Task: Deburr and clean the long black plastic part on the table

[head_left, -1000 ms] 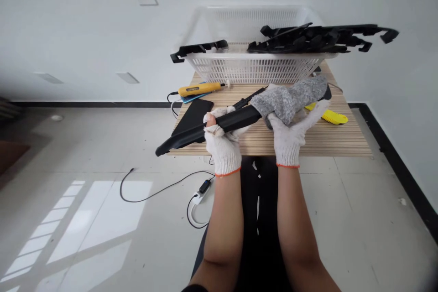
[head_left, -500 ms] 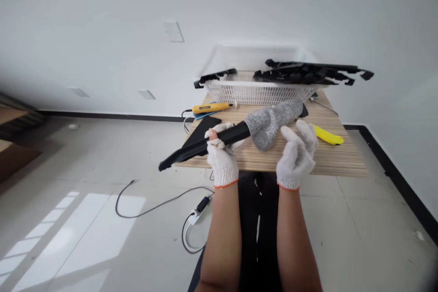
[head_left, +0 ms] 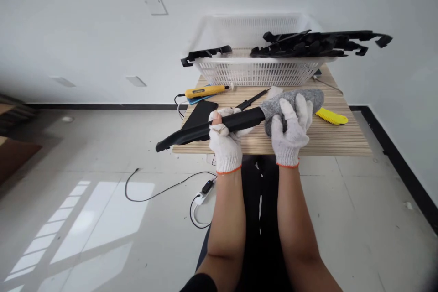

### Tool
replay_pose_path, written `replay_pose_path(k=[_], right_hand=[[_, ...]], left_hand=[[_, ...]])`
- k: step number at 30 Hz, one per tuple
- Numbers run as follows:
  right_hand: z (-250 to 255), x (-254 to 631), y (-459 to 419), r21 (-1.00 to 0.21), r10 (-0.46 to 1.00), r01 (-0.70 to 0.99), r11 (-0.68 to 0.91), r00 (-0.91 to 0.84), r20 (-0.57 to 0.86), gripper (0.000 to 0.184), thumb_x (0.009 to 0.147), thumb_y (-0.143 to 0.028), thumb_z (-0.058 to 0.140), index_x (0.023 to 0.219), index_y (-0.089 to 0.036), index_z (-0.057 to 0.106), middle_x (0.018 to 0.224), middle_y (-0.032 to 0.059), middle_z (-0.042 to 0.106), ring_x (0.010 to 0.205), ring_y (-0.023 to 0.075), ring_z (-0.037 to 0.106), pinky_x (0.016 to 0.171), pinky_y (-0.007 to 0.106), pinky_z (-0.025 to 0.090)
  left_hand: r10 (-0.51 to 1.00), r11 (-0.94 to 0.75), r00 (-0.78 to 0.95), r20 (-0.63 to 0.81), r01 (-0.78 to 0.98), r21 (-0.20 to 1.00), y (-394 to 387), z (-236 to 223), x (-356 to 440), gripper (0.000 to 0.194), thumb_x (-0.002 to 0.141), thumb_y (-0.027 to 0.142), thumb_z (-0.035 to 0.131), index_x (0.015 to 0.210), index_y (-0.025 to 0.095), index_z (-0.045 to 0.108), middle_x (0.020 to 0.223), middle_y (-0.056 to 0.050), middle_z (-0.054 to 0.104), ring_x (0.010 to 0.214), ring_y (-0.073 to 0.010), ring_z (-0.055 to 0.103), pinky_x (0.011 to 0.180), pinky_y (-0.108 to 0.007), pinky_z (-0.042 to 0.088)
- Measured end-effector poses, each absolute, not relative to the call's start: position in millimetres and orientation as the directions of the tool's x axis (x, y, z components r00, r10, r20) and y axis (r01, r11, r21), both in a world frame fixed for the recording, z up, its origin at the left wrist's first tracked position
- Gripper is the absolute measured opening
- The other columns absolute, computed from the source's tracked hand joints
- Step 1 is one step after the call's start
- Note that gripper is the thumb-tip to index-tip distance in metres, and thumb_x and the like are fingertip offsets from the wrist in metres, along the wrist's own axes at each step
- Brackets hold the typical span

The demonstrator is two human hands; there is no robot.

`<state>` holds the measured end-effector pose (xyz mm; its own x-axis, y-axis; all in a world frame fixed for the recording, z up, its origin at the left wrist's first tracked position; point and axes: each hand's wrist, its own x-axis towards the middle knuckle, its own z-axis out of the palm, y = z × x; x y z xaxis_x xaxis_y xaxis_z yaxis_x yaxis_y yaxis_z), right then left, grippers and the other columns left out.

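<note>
My left hand (head_left: 226,139), in a white knit glove with the thumb tip bare, is closed around a long black plastic strip (head_left: 185,135). The strip slants across in front of me, its narrow end pointing left past the table. A grey speckled cloth (head_left: 273,106) wraps the strip's right end and hides it. My right hand (head_left: 290,127), also gloved in white, is closed on this cloth from the near side, fingers bent over its top. Behind the strip, a dark caliper-like tool (head_left: 253,99) lies on the table.
A white plastic basket (head_left: 253,73) at the back of the wooden table (head_left: 328,141) holds several black plastic parts (head_left: 308,44) that overhang its rim. A yellow corded tool (head_left: 205,91) lies left, a yellow-handled cutter (head_left: 331,117) right. Cables and a power strip (head_left: 201,197) are on the floor.
My right hand has gone from open beside the cloth to gripping it around the strip. The cloth has straightened along the strip's end. The view has tilted down slightly.
</note>
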<state>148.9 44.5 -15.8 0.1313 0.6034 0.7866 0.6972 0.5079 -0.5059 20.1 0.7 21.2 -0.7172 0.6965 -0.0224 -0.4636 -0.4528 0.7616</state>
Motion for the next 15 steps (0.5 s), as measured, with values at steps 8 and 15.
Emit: replay_pose_path(k=[8,15], right_hand=[[-9.3,143.2,43.1,-0.586,0.699,0.655,0.478,0.12,0.705,0.04,0.096,-0.037,0.049,0.129,-0.025,0.069,0.152,0.0089,0.052,0.156,0.035,0.031,0.122,0.068,0.03],[-13.4,152.8,49.4,-0.637,0.716,0.574,0.515,0.121,0.688,0.041,0.099,-0.032,0.044,0.131,-0.025,0.068,0.148,0.0085,0.055,0.152,0.0326,0.038,0.122,0.067,0.031]], left_hand=[[0.707,-0.449,-0.707,-0.014,-0.463,0.764,-4.9,27.9,20.7,0.032,0.088,0.055,0.065,0.089,0.023,0.063,0.099,-0.007,0.071,0.098,-0.021,0.072,0.07,-0.029,0.067],[0.693,-0.455,-0.721,-0.015,-0.453,0.767,-4.0,25.6,21.1,0.031,0.089,0.054,0.063,0.088,0.022,0.064,0.098,-0.006,0.07,0.099,-0.0191,0.071,0.077,-0.029,0.065]])
